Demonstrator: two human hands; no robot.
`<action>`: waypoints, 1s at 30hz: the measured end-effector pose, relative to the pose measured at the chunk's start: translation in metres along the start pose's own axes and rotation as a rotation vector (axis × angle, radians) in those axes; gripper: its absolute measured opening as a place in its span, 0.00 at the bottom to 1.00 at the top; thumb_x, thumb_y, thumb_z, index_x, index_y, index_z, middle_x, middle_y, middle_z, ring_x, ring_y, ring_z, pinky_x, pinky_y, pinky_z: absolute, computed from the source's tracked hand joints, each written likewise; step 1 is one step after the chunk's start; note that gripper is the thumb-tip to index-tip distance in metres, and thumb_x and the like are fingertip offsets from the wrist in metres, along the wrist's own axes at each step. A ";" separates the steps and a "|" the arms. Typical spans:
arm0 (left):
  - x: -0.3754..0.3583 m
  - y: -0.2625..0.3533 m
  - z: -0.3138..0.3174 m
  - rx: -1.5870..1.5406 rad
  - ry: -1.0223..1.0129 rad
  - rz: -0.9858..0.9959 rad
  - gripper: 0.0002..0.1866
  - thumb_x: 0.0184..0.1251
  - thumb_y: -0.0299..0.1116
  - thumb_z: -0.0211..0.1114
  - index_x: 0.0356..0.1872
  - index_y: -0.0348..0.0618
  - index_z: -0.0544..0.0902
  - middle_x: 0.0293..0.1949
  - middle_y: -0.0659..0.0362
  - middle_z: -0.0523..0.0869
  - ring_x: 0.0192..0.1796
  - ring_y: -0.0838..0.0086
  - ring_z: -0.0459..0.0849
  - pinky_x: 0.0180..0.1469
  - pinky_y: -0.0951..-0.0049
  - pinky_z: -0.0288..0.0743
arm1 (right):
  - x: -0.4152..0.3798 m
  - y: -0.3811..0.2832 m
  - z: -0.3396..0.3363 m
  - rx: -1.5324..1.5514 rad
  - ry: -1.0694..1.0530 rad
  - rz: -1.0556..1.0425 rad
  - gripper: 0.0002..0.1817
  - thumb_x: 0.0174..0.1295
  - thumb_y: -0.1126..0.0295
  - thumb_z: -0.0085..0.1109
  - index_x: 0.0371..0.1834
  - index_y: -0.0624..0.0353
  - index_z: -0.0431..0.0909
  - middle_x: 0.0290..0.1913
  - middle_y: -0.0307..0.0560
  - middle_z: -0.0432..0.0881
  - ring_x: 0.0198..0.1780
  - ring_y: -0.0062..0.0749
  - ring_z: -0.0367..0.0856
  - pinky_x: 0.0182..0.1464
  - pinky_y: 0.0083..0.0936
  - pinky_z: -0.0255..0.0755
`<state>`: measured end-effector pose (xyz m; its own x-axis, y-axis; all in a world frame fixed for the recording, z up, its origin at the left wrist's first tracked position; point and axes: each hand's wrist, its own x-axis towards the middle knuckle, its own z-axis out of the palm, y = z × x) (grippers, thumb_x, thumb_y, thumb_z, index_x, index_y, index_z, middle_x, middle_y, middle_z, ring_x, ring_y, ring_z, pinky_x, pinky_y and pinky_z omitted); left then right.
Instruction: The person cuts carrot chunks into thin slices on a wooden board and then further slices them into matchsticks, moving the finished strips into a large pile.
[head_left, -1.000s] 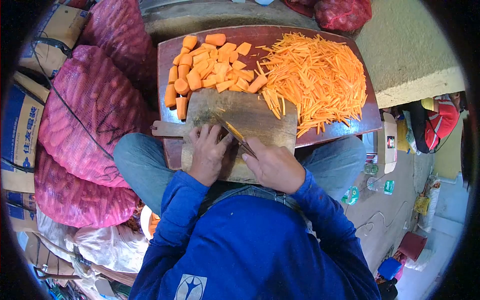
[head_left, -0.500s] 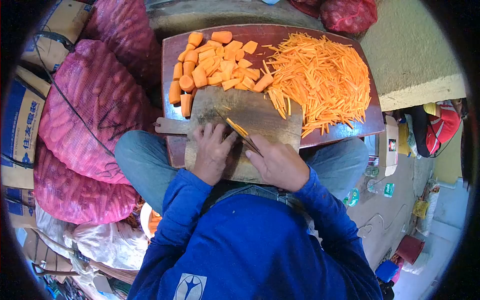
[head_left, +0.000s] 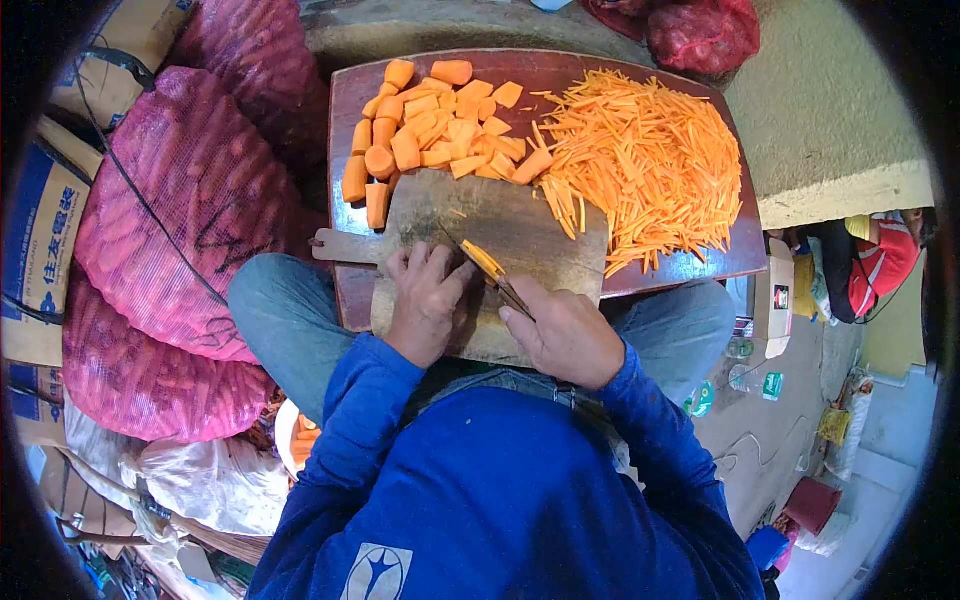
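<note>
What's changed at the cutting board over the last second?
More carrot strips show along the knife. The table and board sit slightly farther right in frame, likely camera shift; hands barely move otherwise. Nothing visibly taken hold of or let go. Unchanged: right hand gripping the knife, left hand at the cutting board, carrot chunks and shredded pile beyond.

Reddish-brown table (head_left: 530, 68), carrot chunks (head_left: 430, 127), heaped carrot strips (head_left: 655, 165), wooden board (head_left: 540, 225)
</note>
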<state>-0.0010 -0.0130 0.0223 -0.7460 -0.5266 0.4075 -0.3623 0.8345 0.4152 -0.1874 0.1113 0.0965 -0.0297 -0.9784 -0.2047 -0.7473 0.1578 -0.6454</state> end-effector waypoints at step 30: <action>-0.005 -0.004 0.006 -0.071 0.072 0.016 0.21 0.47 0.25 0.75 0.47 0.42 0.90 0.46 0.57 0.85 0.53 0.57 0.81 0.64 0.49 0.64 | 0.011 -0.002 0.005 0.041 0.060 -0.080 0.18 0.80 0.59 0.57 0.60 0.62 0.74 0.32 0.73 0.86 0.36 0.76 0.86 0.40 0.67 0.78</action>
<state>0.0007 -0.0133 0.0140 -0.7086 -0.5256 0.4708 -0.3080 0.8307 0.4639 -0.1829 0.1011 0.0913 -0.0123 -0.9941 -0.1077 -0.7214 0.0834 -0.6875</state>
